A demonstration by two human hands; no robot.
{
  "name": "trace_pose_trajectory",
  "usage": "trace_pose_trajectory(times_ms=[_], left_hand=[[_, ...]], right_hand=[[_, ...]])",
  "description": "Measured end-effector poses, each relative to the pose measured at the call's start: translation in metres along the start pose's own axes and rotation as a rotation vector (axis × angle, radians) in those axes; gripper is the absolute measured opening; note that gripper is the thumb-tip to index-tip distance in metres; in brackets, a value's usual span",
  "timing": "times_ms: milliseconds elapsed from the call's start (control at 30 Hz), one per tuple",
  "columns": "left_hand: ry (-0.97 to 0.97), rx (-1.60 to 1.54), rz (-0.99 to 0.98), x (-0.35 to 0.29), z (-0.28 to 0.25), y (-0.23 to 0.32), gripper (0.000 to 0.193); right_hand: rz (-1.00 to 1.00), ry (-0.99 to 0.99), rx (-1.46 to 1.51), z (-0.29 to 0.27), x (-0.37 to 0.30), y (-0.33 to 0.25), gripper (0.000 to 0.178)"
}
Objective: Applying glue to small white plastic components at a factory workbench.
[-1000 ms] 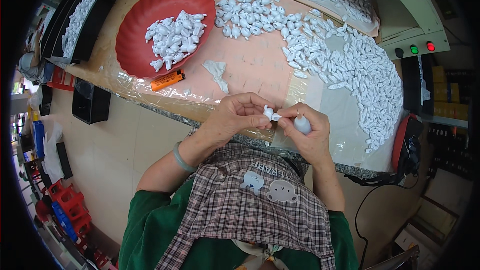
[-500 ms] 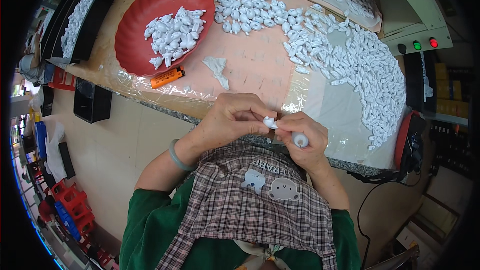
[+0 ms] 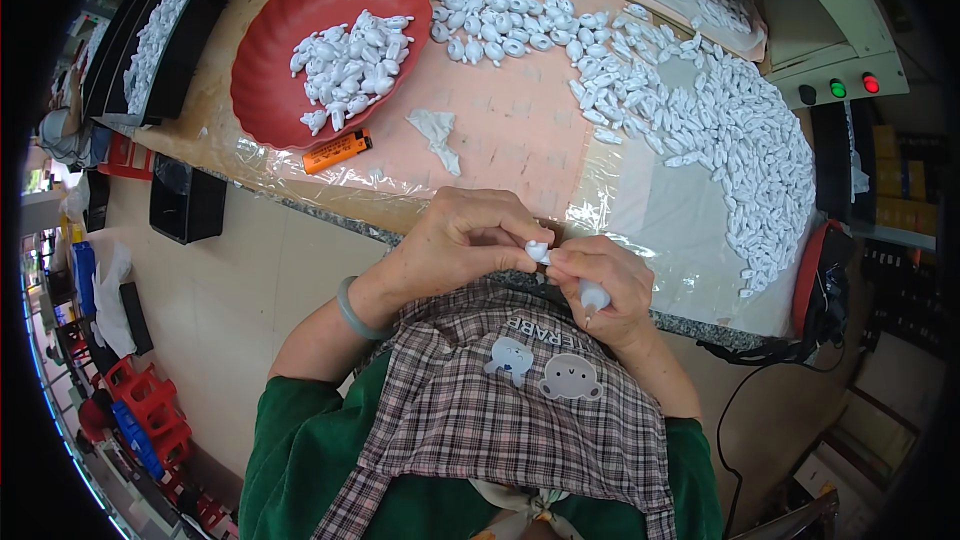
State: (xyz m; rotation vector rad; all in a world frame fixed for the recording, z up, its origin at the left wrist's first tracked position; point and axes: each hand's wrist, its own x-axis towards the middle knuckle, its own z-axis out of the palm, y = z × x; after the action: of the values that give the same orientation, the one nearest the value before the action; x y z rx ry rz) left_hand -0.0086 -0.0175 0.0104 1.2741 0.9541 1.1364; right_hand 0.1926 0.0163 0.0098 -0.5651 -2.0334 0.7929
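In the head view, the only one, a small white piece (image 3: 537,251) sits between the two hands, in front of the apron and over the middle of the near edge of the counter (image 3: 205,90). The left hand (image 3: 472,232) pinches it from the left with thumb and fingertips, while the fingertips of the right hand (image 3: 612,275) meet it from the right, so neither hand is clearly nearer. Its long axis is too small and covered to tell. The right hand also keeps a small pale bottle (image 3: 594,295) tucked in its curled fingers, the thin tip pointing toward the plaid apron (image 3: 500,390). Beyond the hands, a pink sheet (image 3: 500,125) covers the counter's middle, with a crumpled white tissue (image 3: 435,138) on it. A scalloped red bowl (image 3: 275,50) toward the far left corner holds a heap of white figures (image 3: 352,68); an orange object (image 3: 338,152) lies just beside its near rim. Rounded white parts (image 3: 495,25) gather toward the far edge, and slender white parts (image 3: 750,155) spread along the right side. A pale green casing (image 3: 840,0) with lit lamps stands at the far right corner; on the left, a black bin (image 3: 187,205) and red stools (image 3: 150,400) stand on the tiled floor (image 3: 285,290).
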Motion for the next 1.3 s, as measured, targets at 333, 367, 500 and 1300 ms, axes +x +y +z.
trace_pose_trajectory(times_ms=[333,367,500,1300], left_hand=[[0.08,0.071,0.038,0.002,0.005,0.007,0.027],[0.075,0.13,0.086,0.002,0.005,0.007,0.027],[0.045,0.16,0.101,0.0,0.004,0.006,0.026],[-0.021,0.291,0.102,-0.006,0.007,0.01,0.021]], right_hand=[[-0.021,0.035,-0.052,-0.005,0.003,0.008,0.025],[-0.02,0.037,-0.053,-0.006,0.003,0.008,0.025],[-0.037,0.017,-0.054,-0.006,0.002,0.003,0.022],[-0.057,0.013,-0.061,-0.001,-0.011,-0.001,0.022]])
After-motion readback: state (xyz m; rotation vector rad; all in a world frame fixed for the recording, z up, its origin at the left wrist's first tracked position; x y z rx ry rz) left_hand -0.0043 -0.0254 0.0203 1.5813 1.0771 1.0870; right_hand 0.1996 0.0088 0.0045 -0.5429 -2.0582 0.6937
